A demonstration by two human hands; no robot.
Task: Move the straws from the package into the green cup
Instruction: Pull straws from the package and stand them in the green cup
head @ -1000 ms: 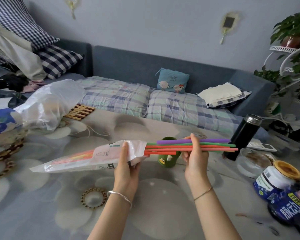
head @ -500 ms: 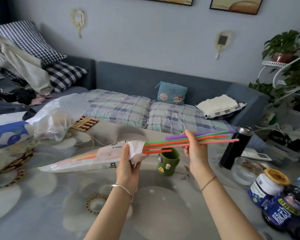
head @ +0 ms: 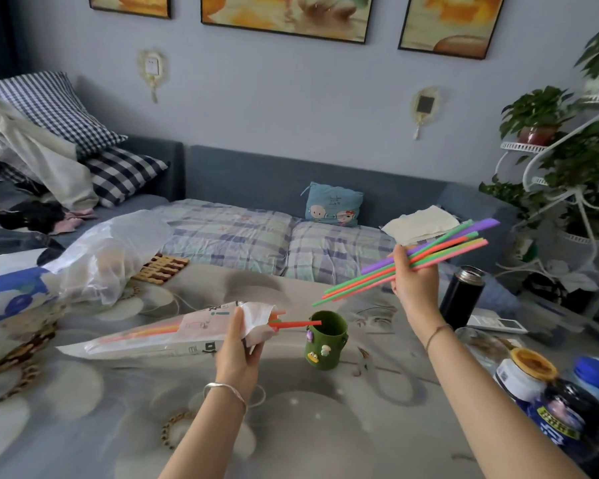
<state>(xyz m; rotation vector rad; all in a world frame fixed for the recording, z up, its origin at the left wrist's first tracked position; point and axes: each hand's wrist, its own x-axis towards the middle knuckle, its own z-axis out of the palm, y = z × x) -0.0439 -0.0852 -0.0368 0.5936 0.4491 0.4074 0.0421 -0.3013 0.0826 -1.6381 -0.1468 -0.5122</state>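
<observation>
My right hand (head: 411, 278) grips a bundle of several coloured straws (head: 440, 252), purple, green, orange and pink, fully out of the package and tilted up to the right above the table. My left hand (head: 240, 344) holds the open end of the long white straw package (head: 159, 337), which lies slanted just above the table. More straws show inside it, and one red straw (head: 296, 324) sticks out toward the green cup. The green cup (head: 325, 340) stands upright on the table between my hands, below the lower tips of the bundle.
A black thermos (head: 462, 295), a glass jar (head: 483, 344), and lidded bottles (head: 540, 385) crowd the table's right side. A clear plastic bag (head: 108, 257) and wooden trivet (head: 161, 267) sit at left. A sofa (head: 256, 233) lies beyond the table, with a plant stand (head: 567, 160) at right.
My right hand has pulled the straw bundle fully out of the package and lifted it up and to the right. The left hand keeps the package; one red straw remains sticking out.
</observation>
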